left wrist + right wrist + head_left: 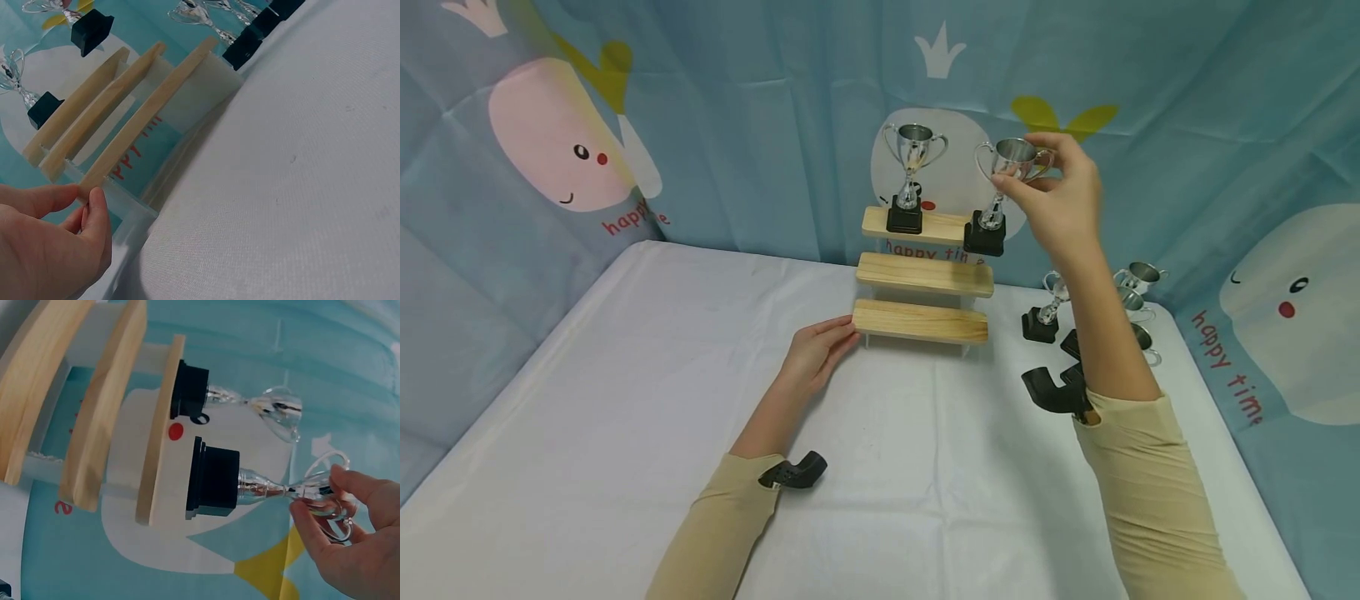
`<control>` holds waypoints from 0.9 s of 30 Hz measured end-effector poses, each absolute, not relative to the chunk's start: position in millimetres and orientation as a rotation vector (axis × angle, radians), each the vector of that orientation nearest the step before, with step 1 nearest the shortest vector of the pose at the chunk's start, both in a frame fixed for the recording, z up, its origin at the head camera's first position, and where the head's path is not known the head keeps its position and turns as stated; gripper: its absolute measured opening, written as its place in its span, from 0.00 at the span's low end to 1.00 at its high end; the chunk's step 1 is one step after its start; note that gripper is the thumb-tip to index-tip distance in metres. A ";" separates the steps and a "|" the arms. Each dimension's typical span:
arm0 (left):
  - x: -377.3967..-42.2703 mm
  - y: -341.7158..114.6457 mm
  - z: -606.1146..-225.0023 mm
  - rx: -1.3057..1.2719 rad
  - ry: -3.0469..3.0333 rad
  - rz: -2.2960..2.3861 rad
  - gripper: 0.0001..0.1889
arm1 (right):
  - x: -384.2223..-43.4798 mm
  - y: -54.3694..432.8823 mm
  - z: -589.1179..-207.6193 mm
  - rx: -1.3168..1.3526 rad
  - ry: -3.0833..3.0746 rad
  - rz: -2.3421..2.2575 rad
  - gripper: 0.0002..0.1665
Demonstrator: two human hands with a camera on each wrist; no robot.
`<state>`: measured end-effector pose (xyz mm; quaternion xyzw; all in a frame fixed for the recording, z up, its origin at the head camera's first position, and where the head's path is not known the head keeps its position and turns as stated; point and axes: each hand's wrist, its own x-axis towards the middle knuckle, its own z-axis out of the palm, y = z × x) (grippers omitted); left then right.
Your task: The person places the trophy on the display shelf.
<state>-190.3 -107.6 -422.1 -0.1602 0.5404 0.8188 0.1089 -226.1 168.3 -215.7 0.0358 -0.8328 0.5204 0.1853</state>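
Observation:
My right hand [1063, 196] grips a small silver trophy cup [1013, 158] by its bowl. In the right wrist view the black base [215, 481] of this trophy hangs just off the top board [159, 437], with a gap between them. Another silver trophy [913, 150] stands upright on the left part of that top board. At the left end of the lowest board [917, 322] of the three-tier wooden stand [925, 273], my left hand [820, 354] pinches the wood between thumb and fingers, as the left wrist view shows its thumb and fingertips [95, 203].
Several more trophies [1041, 325] with black bases stand at the right of the white-covered table [880, 483], partly hidden by my right forearm. A blue curtain [737, 150] with printed figures hangs right behind the stand.

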 end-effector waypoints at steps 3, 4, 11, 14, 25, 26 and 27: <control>-190.4 -107.5 -421.6 -0.475 1.582 2.410 0.23 | -232.7 166.5 -212.2 0.096 -2.342 1.474 0.34; -190.6 -107.3 -421.7 -0.477 1.582 2.410 0.23 | -234.7 166.0 -211.2 0.098 -2.345 1.466 0.34; -190.7 -107.3 -422.3 -0.485 1.581 2.405 0.22 | -247.7 163.5 -207.3 0.114 -2.358 1.414 0.34; -190.4 -107.7 -421.5 -0.482 1.580 2.406 0.22 | -252.7 162.3 -206.0 0.116 -2.355 1.415 0.34; -190.4 -108.7 -422.7 -0.460 1.572 2.413 0.23 | -270.3 162.4 -209.1 0.128 -2.341 1.504 0.33; -190.6 -108.6 -422.7 -0.457 1.572 2.413 0.23 | -271.4 162.6 -210.0 0.126 -2.343 1.503 0.33; -190.8 -108.5 -422.7 -0.453 1.573 2.412 0.23 | -272.6 162.8 -210.8 0.127 -2.345 1.504 0.33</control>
